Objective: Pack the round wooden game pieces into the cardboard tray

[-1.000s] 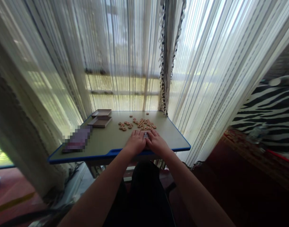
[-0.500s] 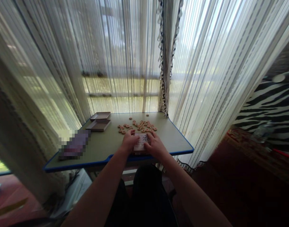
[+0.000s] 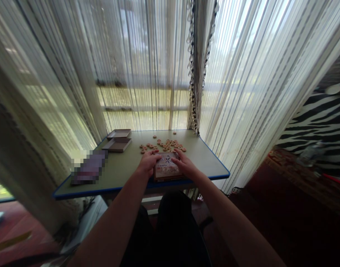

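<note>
A flat square box lid [image 3: 167,167] with a pale printed picture and dark brushed characters lies near the front edge of the table [image 3: 122,170]. My left hand [image 3: 147,163] grips its left side with curled fingers. My right hand [image 3: 185,167] grips its right side, fingers reaching over the far corner. Several round wooden game pieces [image 3: 166,144] lie scattered just beyond the lid.
Two shallow brown trays [image 3: 117,140] sit at the table's back left. A blurred-out dark flat thing [image 3: 89,168] lies at the front left. Sheer striped curtains [image 3: 147,66] hang close behind the table. A zebra-patterned cloth [image 3: 317,122] and dark furniture stand to the right.
My hands were together over a small covered thing; they have since spread apart and the printed lid now shows in full between them.
</note>
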Demonstrator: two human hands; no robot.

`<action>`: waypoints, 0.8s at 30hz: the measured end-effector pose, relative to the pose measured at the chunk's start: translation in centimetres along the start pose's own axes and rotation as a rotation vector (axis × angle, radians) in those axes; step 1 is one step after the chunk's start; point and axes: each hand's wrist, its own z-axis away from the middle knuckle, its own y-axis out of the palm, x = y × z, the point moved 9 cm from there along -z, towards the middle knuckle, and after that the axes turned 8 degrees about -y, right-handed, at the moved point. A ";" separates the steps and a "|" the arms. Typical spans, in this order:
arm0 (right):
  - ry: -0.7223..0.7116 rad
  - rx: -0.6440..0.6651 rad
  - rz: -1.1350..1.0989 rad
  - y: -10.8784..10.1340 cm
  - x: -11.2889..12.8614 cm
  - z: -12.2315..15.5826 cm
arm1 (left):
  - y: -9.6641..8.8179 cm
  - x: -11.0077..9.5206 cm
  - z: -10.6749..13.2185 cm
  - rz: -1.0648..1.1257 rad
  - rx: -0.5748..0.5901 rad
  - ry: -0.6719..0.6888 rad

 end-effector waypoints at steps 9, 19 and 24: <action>0.202 -0.218 -0.326 -1.4 -3.0 0.2 | 2.2 0.2 0.9 0.087 0.113 0.035; 0.395 -0.315 -0.766 -1.6 -4.1 1.4 | 3.5 0.9 0.9 0.027 0.123 0.031; 0.419 -0.346 -0.775 -3.5 -4.7 2.2 | 4.9 1.9 1.3 -0.095 0.141 0.028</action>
